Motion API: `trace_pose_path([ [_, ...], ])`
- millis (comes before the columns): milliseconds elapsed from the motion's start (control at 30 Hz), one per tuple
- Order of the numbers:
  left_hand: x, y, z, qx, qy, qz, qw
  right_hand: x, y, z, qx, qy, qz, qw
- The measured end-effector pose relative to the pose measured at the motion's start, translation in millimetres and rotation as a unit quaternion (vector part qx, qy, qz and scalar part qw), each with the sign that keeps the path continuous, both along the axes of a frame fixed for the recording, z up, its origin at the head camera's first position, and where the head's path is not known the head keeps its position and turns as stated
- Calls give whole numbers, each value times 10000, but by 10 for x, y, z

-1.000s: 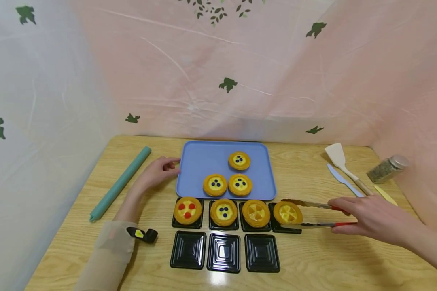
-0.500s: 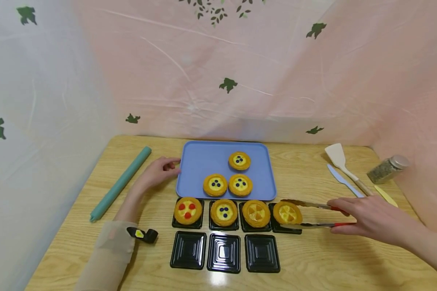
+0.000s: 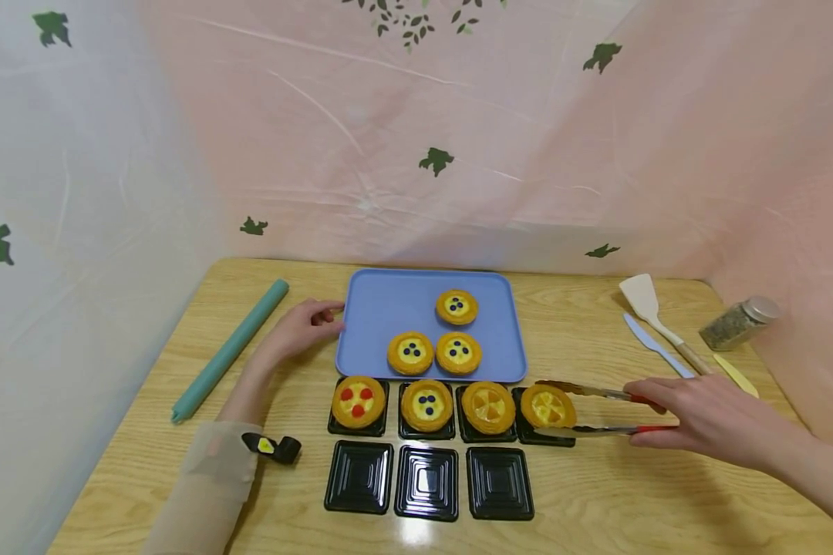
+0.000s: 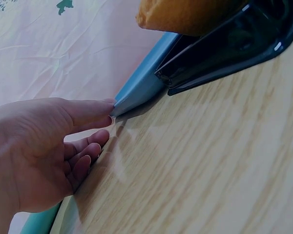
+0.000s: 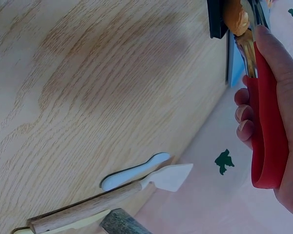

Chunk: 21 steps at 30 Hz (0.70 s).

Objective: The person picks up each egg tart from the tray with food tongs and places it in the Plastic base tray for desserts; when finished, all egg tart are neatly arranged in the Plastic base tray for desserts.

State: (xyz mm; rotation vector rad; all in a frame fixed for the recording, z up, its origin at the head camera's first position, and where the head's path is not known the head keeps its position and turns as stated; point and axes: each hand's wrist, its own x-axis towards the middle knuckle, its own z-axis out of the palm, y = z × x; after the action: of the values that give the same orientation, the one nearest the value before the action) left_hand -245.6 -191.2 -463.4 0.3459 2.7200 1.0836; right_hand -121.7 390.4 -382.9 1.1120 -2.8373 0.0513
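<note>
In the head view, my right hand (image 3: 701,420) holds red-handled metal tongs (image 3: 600,429). The tong arms stand spread on either side of an orange-topped tart (image 3: 548,406), which sits on the rightmost black square tray (image 3: 561,442). The right wrist view shows my fingers curled round the red handle (image 5: 271,131). At the left rim of the blue tray (image 3: 382,301), my left hand (image 3: 304,327) pinches the edge between thumb and finger; the left wrist view shows this grip on the rim (image 4: 141,87). Three blueberry tarts (image 3: 457,353) lie on the blue tray.
More tarts on black trays line the front: strawberry (image 3: 358,402), blueberry (image 3: 426,406), orange (image 3: 488,408). Three bare black trays (image 3: 426,482) lie nearer. A teal rolling pin (image 3: 231,351) lies left; a spatula (image 3: 641,297), blue knife (image 3: 655,344), yellow utensil (image 3: 736,375) and spice jar (image 3: 739,322) lie right.
</note>
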Motion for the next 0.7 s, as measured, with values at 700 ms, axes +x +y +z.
trace_pose_path([
  [700, -17, 0, -68, -50, 78, 42, 9999, -29, 21, -94, -138, 130, 117, 9998],
])
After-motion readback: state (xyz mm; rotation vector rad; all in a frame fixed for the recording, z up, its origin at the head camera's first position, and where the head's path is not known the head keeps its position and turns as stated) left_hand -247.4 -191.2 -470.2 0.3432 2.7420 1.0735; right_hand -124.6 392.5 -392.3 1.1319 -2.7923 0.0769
